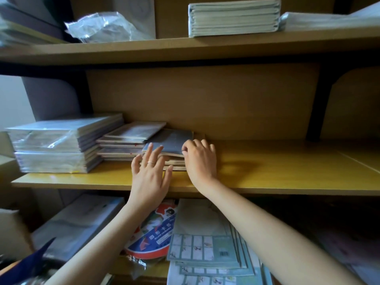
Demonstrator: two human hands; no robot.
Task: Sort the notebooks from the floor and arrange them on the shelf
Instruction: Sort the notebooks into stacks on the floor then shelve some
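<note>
Notebooks (pixel 170 140) between hands: left hand (pixel 151 177) flat on top, right hand (pixel 200 161) gripping edge.

Bare shelf board (pixel 287 167) right of the notebook stack (pixel 172 145); wrapped stacks (pixel 61 145) block left.

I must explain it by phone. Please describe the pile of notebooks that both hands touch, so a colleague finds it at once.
On the middle shelf, three piles lie toward the left end. The wanted pile is the rightmost, next to the middle pile. Only its top is plain dark grey, and the left hand and the right hand touch it.
</note>
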